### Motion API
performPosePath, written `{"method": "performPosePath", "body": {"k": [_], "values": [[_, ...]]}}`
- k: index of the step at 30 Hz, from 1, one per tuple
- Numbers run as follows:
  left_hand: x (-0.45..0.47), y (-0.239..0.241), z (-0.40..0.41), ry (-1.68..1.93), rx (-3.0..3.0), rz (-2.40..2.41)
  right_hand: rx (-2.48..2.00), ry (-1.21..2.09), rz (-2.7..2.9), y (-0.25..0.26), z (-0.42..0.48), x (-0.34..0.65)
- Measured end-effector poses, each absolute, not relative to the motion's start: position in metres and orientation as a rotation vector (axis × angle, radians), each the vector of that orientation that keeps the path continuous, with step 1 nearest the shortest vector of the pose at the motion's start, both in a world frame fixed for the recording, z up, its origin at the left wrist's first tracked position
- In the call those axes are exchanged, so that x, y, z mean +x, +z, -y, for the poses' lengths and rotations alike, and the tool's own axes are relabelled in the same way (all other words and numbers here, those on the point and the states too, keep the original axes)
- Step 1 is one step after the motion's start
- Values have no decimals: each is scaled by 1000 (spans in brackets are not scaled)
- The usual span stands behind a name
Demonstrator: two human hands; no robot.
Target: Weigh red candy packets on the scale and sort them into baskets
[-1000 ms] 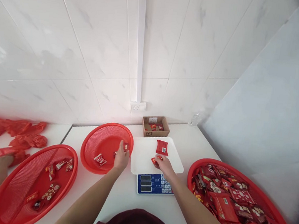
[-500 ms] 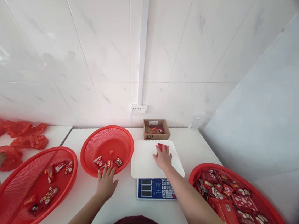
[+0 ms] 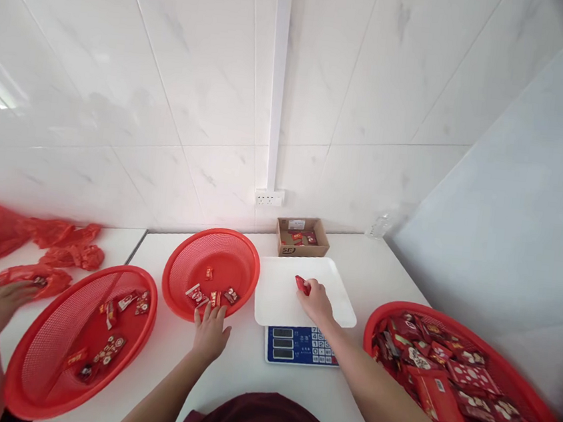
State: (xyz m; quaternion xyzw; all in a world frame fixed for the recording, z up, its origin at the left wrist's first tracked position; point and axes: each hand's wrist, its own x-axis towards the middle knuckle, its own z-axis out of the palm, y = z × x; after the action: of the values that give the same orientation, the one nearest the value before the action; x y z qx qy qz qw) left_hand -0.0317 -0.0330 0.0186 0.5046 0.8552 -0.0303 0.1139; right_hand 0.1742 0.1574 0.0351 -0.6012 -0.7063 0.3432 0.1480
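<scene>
My right hand (image 3: 316, 302) is closed on a small red packet (image 3: 302, 285) over the white pan (image 3: 278, 291) of a weighing scale with a blue keypad (image 3: 292, 345). My left hand (image 3: 211, 334) rests at the near rim of a round red basket (image 3: 171, 273), its fingers spread and holding nothing. Inside that basket lie several small wrapped snacks, among them a red and white packet (image 3: 196, 294) and a tiny red one (image 3: 209, 273).
On the left another red basket (image 3: 18, 371) holds a few packets, with a co-worker's hands (image 3: 0, 305) beside it at red plastic bags (image 3: 73, 253). A heaped red basket (image 3: 549, 417) stands right. Behind the scale is a cardboard box (image 3: 302, 248).
My right hand has lifted the red packet off the scale pan and tilted it. A small red packet now shows farther inside the middle basket. The view has shifted slightly; the co-worker's hands moved.
</scene>
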Motion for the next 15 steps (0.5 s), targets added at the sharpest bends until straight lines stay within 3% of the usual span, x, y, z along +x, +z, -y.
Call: {"method": "performPosePath", "body": {"k": [3, 5, 9, 15], "values": [[-32, 21, 33, -41, 1483, -2513, -1338, 1739, 1617, 62, -142, 144], [-34, 23, 33, 12, 1477, -2508, -1041, 1956, 1593, 78, -129, 128], [-40, 24, 32, 100, 1510, -2486, -932, 1765, 1910, 83, -111, 132], [-54, 26, 27, 112, 1527, -2488, -1292, 1159, 2192, 38, -107, 221]]}}
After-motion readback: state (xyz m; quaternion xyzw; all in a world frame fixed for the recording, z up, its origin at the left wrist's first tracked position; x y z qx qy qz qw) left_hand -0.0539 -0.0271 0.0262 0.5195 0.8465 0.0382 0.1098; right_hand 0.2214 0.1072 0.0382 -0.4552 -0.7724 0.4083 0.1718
